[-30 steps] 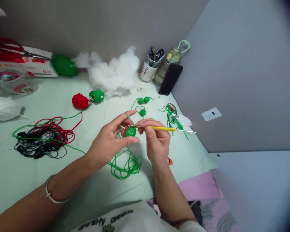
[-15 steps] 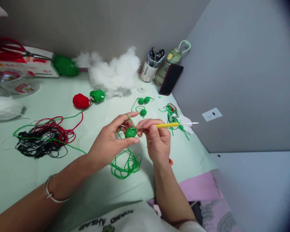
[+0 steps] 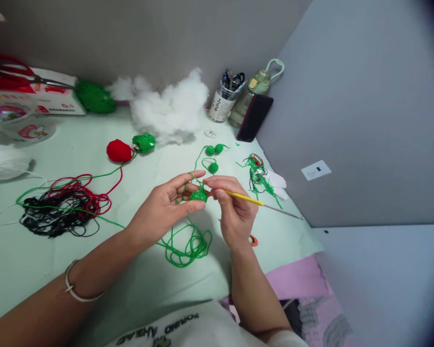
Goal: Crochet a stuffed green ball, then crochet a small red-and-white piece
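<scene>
The left hand (image 3: 162, 202) pinches a green crochet piece (image 3: 198, 194), seemingly to steady it for the hook (image 3: 246, 198), which the right hand (image 3: 237, 212) grips near the tip, probably for control. Below them, green yarn (image 3: 203, 246) lies slack.

The crochet hook (image 3: 243, 196) has a smooth, plastic-looking grip and a shiny metal shaft; the green crocheted piece (image 3: 198, 194) is matt, bumpy yarn. The stuffing (image 3: 169, 108) looks fluffy and fibrous, the phone (image 3: 255, 118) glossy, the bottle (image 3: 259, 83) translucent plastic, the bench cover (image 3: 141, 284) matt.
</scene>
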Demonstrator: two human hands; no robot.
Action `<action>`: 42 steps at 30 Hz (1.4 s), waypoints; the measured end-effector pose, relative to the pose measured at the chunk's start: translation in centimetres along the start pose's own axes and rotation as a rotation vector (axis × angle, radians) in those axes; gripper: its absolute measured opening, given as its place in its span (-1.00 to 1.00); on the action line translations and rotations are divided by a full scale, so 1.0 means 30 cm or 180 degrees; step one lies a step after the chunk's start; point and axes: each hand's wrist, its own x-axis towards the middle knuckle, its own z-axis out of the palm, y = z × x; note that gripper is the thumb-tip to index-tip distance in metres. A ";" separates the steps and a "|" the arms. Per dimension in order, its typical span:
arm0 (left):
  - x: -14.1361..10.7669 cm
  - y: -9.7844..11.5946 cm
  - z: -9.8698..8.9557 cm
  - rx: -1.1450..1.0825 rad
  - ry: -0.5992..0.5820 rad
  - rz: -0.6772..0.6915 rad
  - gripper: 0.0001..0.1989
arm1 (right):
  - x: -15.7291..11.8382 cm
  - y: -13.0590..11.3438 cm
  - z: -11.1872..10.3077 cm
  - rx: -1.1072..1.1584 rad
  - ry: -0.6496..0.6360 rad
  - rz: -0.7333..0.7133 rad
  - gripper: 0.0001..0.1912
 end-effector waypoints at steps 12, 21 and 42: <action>-0.002 0.009 -0.004 -0.0143 -0.0082 0.0024 -0.48 | 0.009 0.003 -0.003 0.0689 -0.0059 0.0462 -0.84; 0.001 0.004 -0.006 -0.0164 0.0041 0.0127 -0.53 | 0.005 -0.011 0.005 0.0631 -0.0042 0.0306 -0.84; -0.003 -0.010 0.000 0.0889 0.0645 0.1100 -0.64 | -0.012 -0.012 0.009 0.0117 -0.0097 -0.0351 -0.77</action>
